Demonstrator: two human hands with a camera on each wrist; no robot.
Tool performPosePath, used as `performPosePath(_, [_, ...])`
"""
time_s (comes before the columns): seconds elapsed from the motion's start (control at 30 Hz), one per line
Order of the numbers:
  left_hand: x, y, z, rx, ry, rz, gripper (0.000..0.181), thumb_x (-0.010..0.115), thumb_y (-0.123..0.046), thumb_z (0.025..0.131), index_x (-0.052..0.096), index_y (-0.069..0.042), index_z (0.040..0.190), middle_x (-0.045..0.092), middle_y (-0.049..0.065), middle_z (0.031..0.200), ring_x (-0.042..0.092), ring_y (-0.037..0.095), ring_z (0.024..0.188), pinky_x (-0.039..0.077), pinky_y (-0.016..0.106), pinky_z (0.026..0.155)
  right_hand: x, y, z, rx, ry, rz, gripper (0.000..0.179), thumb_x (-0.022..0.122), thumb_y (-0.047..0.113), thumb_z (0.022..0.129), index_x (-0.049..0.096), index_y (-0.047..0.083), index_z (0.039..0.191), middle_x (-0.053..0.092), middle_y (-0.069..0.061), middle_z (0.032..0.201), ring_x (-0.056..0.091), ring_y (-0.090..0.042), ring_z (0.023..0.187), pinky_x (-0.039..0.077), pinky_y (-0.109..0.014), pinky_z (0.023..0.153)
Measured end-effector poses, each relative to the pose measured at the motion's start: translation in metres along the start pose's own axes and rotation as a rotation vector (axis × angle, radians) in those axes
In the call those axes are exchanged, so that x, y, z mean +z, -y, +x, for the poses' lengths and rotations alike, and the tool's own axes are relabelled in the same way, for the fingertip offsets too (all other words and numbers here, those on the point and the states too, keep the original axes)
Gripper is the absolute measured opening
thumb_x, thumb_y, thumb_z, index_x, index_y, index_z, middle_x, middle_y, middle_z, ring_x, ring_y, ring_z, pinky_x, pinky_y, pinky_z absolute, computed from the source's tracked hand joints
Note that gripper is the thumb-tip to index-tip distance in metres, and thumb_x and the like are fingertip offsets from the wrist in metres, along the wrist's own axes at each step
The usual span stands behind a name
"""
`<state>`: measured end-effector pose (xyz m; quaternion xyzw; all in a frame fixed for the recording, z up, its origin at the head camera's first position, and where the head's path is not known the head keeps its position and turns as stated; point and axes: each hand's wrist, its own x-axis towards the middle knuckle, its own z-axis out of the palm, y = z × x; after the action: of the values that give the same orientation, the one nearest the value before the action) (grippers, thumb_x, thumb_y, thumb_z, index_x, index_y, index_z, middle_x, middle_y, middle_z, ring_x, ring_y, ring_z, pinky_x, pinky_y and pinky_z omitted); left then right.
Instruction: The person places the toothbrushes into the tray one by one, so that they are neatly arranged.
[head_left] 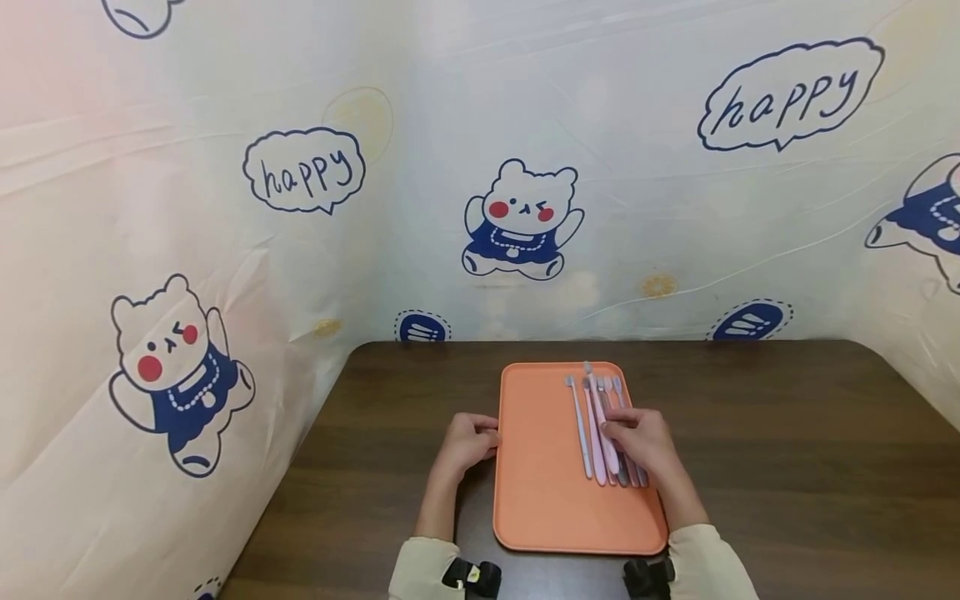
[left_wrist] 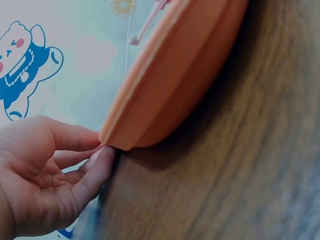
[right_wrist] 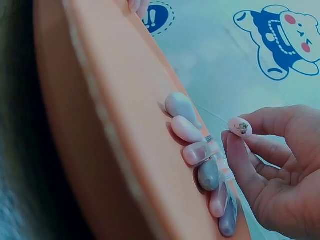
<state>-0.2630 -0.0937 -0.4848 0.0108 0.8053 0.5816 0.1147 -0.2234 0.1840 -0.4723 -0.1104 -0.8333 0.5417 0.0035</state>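
An orange tray (head_left: 540, 500) lies on the table, and my left hand (head_left: 467, 446) pinches its left rim between thumb and fingers. My right hand (head_left: 643, 437) holds a pink toothbrush (right_wrist: 241, 127) by the handle, raised over the tray's right half; its handle end faces the right wrist camera. Several other toothbrushes lie side by side beneath that hand, heads toward the far edge. A light blue toothbrush (head_left: 580, 429) is leftmost in the row, with a pink toothbrush (right_wrist: 186, 130) beside it and a grey toothbrush (right_wrist: 208, 175) farther along. The right hand covers part of the row.
The dark wooden table (head_left: 795, 467) extends on both sides of the tray. Behind it hangs a pale curtain (head_left: 637, 208) printed with bears and "happy" bubbles, which also runs along the left and right sides.
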Motion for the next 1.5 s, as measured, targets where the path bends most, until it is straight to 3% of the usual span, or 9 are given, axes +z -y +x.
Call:
performPosePath(0.7, [0.000, 0.002, 0.000, 0.015, -0.001, 0.007, 0.030, 0.059, 0.003, 0.089, 0.069, 0.013, 0.115, 0.072, 0.025, 0.109, 0.070, 0.018, 0.088, 0.064, 0.039, 0.080, 0.009, 0.003, -0.003, 0.005, 0.015, 0.059, 0.034, 0.068, 0.010, 0.093, 0.068, -0.012, 0.120, 0.074, -0.025, 0.113, 0.068, -0.008, 0.082, 0.058, -0.019, 0.069])
performPosePath(1.1, [0.000, 0.002, -0.003, 0.031, 0.001, -0.015, 0.029, 0.059, 0.004, 0.089, 0.069, 0.014, 0.114, 0.072, 0.026, 0.108, 0.070, 0.020, 0.089, 0.064, 0.039, 0.079, 0.016, 0.007, -0.004, -0.033, -0.003, 0.002, 0.032, 0.070, 0.010, 0.090, 0.071, -0.010, 0.115, 0.076, -0.021, 0.103, 0.064, -0.007, 0.072, 0.053, -0.018, 0.062])
performPosePath(1.27, [0.000, 0.002, -0.003, 0.017, -0.005, -0.015, 0.029, 0.060, 0.004, 0.088, 0.069, 0.014, 0.115, 0.072, 0.025, 0.107, 0.069, 0.018, 0.086, 0.064, 0.038, 0.078, 0.021, 0.008, -0.005, -0.022, -0.003, 0.036, 0.031, 0.070, 0.008, 0.090, 0.071, -0.010, 0.115, 0.075, -0.020, 0.103, 0.060, -0.006, 0.074, 0.051, -0.018, 0.062])
performPosePath(1.5, [0.000, 0.002, -0.003, 0.016, -0.006, -0.016, 0.029, 0.060, 0.004, 0.089, 0.069, 0.013, 0.114, 0.072, 0.025, 0.107, 0.069, 0.018, 0.086, 0.064, 0.038, 0.078, 0.024, 0.012, -0.007, -0.028, -0.016, 0.002, 0.031, 0.071, 0.011, 0.090, 0.073, -0.008, 0.114, 0.075, -0.020, 0.107, 0.060, -0.007, 0.078, 0.049, -0.017, 0.065])
